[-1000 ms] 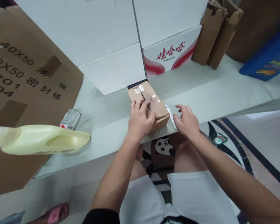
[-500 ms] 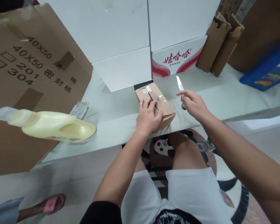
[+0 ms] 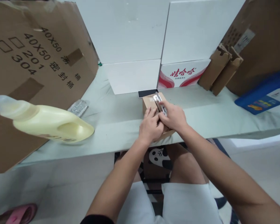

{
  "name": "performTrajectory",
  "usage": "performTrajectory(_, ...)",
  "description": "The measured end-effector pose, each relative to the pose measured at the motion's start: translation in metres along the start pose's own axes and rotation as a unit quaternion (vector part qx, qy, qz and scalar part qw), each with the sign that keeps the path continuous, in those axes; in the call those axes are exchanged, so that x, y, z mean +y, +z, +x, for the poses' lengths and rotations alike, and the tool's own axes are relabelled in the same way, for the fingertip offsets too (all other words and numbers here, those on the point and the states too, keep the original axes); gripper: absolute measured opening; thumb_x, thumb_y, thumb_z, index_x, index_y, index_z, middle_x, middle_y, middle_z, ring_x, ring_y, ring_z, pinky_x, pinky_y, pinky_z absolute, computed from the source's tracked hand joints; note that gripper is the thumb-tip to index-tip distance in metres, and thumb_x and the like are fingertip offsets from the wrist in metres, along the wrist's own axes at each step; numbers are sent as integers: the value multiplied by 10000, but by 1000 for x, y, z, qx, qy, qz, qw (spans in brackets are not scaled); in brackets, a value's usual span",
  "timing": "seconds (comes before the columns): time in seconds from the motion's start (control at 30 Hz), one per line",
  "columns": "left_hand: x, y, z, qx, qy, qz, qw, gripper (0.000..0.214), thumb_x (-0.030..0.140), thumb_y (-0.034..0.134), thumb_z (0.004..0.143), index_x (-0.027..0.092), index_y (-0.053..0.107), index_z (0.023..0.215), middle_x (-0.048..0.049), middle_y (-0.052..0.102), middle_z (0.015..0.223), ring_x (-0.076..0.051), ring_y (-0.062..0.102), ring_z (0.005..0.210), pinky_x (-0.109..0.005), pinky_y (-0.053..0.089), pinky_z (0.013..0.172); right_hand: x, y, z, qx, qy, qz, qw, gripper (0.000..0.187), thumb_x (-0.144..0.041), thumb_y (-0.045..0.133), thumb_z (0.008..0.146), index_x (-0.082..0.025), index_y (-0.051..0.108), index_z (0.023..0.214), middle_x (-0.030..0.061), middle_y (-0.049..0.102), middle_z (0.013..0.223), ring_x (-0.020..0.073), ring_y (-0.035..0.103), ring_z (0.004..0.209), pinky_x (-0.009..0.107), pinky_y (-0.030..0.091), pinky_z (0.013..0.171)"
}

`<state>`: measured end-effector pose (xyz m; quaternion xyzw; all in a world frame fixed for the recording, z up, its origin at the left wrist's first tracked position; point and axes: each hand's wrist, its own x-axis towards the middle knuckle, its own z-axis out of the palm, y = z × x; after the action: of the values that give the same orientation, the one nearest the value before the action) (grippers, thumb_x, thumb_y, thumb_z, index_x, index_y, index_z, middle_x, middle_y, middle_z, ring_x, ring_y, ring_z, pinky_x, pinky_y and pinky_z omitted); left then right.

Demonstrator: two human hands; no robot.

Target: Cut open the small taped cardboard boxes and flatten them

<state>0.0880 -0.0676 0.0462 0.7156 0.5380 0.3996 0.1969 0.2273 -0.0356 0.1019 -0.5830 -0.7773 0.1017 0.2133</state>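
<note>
A small brown cardboard box [image 3: 147,102] lies on the cloth-covered surface in front of me, with clear tape along its top seam. My left hand [image 3: 151,126] rests on the box top, its fingers stretched out across the cardboard. Closed in my right hand [image 3: 174,115] is a utility knife [image 3: 157,99], its blade end over the taped seam at the far part of the box. Whether the blade has entered the tape, I cannot tell. Both hands cover much of the near half of the box. A dark flat phone-like object [image 3: 144,93] lies just behind it.
A pale yellow bottle [image 3: 53,123] and a silver foil packet [image 3: 78,107] are at left, before a large carton [image 3: 49,74]. White boxes [image 3: 133,76] stand behind. Folded cardboard [image 3: 216,70] and a blue container [image 3: 261,96] are at right. Another person's pink sandal [image 3: 23,214] shows lower left.
My right hand has brought the utility knife from the right of the box onto its top, beside my left hand. My left hand stays on the box. The view has shifted slightly.
</note>
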Motion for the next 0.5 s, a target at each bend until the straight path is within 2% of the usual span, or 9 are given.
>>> performTrajectory(0.17, -36, 3, -3, 57, 110, -38, 991, 450, 380, 390, 967, 197, 725, 1207, -110, 697, 1348, -298, 530, 1395, -526, 358, 1247, 11, -1, -2, 8, -83, 100, 991, 537, -363, 572, 836, -187, 652, 1337, 109, 762, 1225, 286, 721, 1023, 382, 530, 865)
performTrajectory(0.3, -45, 20, -6, 124, 100, -55, 986, 576, 486, 248, 990, 187, 728, 1098, -133, 708, 1264, -295, 536, 1376, -491, 373, 1223, 10, 0, -3, -18, -97, 33, 995, 429, -367, 557, 865, -228, 681, 1251, 82, 774, 1188, 289, 723, 972, 356, 507, 758)
performTrajectory(0.4, -44, 26, -6, 126, 86, -51, 987, 579, 502, 233, 977, 205, 721, 1072, -122, 703, 1257, -294, 532, 1372, -482, 371, 1221, 7, 1, -4, -12, -80, 7, 997, 352, -373, 516, 924, -258, 693, 1205, 60, 777, 1183, 277, 720, 950, 341, 491, 718)
performTrajectory(0.5, -43, 25, -5, 130, 95, -44, 986, 579, 495, 234, 977, 202, 721, 1083, -120, 703, 1257, -296, 527, 1371, -482, 364, 1225, 6, 2, -4, -10, -71, 18, 997, 372, -347, 489, 944, -271, 684, 1252, 53, 756, 1260, 280, 715, 1013, 355, 508, 749)
